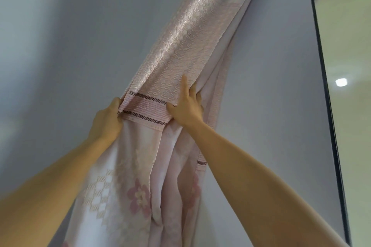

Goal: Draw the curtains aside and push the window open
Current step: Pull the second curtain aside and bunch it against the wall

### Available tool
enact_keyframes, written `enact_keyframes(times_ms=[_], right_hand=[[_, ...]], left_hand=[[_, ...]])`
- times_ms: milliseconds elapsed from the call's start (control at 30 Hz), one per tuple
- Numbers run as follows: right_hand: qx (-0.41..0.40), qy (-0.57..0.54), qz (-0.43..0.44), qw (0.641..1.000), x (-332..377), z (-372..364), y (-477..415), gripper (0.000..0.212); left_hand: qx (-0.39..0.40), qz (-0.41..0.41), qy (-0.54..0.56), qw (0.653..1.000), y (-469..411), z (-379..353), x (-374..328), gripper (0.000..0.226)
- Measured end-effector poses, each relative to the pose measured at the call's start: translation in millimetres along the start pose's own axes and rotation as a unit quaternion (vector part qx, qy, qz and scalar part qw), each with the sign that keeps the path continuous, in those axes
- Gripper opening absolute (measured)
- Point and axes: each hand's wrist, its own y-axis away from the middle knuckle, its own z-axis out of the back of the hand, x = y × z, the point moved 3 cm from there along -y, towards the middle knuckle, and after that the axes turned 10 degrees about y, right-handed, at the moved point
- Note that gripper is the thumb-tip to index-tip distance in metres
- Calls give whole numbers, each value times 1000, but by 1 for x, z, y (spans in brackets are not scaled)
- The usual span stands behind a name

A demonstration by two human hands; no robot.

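A pink patterned curtain point(180, 50) is gathered into one bunch running from the top right of the frame down to the bottom centre, against a grey wall point(60, 36). A ribbed tie-back band point(145, 109) with two dark stitched lines crosses it mid-frame — the left hand point(107, 120) is closed around the band's left end, while the right hand point(185, 109) grips its right end, thumb on the band and fingers tucked into the folds. The window point(345, 66), dark-framed, fills the frame's right edge.

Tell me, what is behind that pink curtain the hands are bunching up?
Only grey wall shows around the pink curtain, which the left hand and right hand grip at a striped band. Whatever lies directly behind the folds is covered.
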Motion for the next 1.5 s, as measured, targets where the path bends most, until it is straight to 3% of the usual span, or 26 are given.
enact_keyframes(times_ms=[433, 533, 667, 833, 967, 1033, 1333, 1433, 1500], right_hand=[[-120, -36, -137, 983, -85, 50, 66, 73], [-111, -23, -151, 982, -105, 62, 83, 72], [-106, -2, -154, 982, -125, 81, 105, 73], [-104, 18, -146, 984, -148, 109, 132, 72], [-84, 54, -132, 986, -157, 126, 160, 70], [-73, 55, -130, 987, -160, 133, 174, 69], [-33, -29, -178, 983, -179, 132, 255, 59], [-23, -74, -208, 975, -182, 130, 270, 60], [-21, -101, -221, 970, -182, 127, 272, 60]], left_hand=[[46, 7, 95, 994, 70, -50, -64, 23], [9, -19, 111, 994, 99, -58, -88, 44], [-25, -125, 37, 991, 127, -68, -117, 71], [-75, -323, -112, 937, 151, -80, -150, 50], [-46, -462, -196, 864, 176, -83, -169, 35], [-14, -484, -210, 850, 189, -78, -180, 33], [84, -454, -261, 848, 261, -70, -200, 34], [103, -335, -220, 910, 275, -70, -202, 38], [111, -148, -96, 978, 278, -69, -205, 68]])
